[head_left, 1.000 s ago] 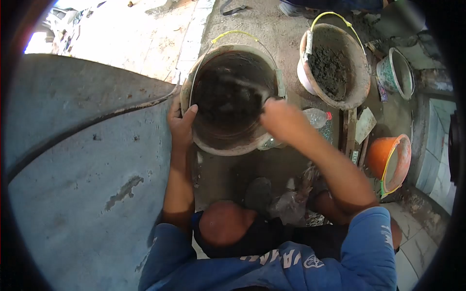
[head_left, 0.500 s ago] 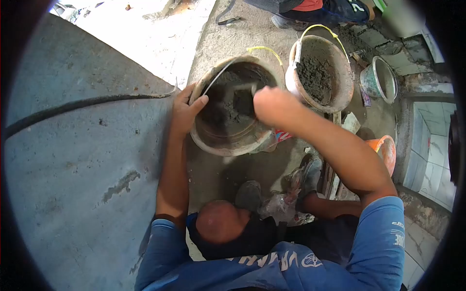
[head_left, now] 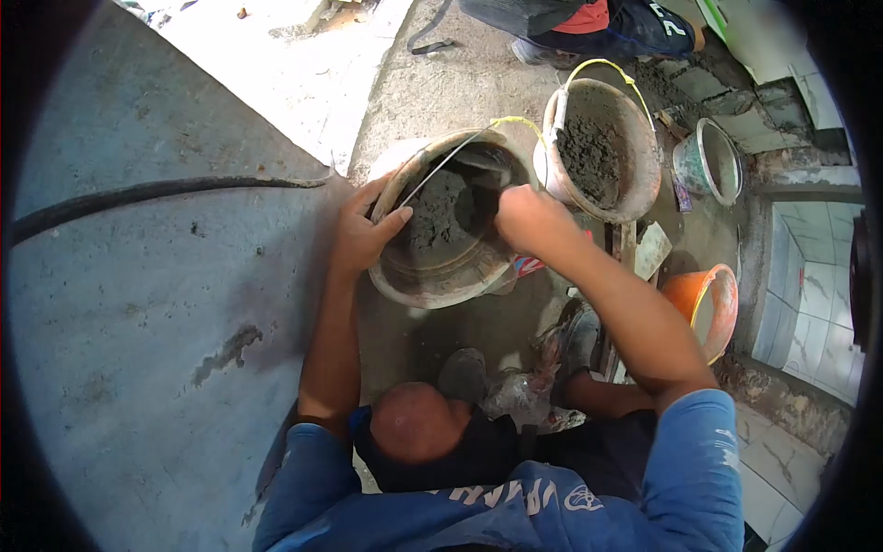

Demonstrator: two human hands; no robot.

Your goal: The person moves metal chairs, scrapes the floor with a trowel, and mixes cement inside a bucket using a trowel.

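Note:
A round bucket [head_left: 432,296] with grey mortar [head_left: 440,213] inside stands in front of me, leaning to one side. My left hand [head_left: 361,230] is closed on its left rim, the thumb over the edge and the fingers outside. Over the right part of the opening, my right hand [head_left: 533,221] forms a fist around the handle of a trowel [head_left: 483,207]. The trowel's dark blade is down in the bucket, partly lost in shadow. A wire handle [head_left: 440,167] with a yellow grip crosses the bucket's mouth.
Beyond it to the right stands a second bucket [head_left: 641,189] holding mortar. A small green bucket [head_left: 696,161] and an orange bucket [head_left: 685,293] are further right. A blue-grey panel [head_left: 138,368] fills the left side. Another person's leg [head_left: 635,32] shows at the top.
The mortar bucket has tilted and shifted slightly right and toward me. My right hand has moved right and down with the trowel, while the left hand keeps its hold on the rim.

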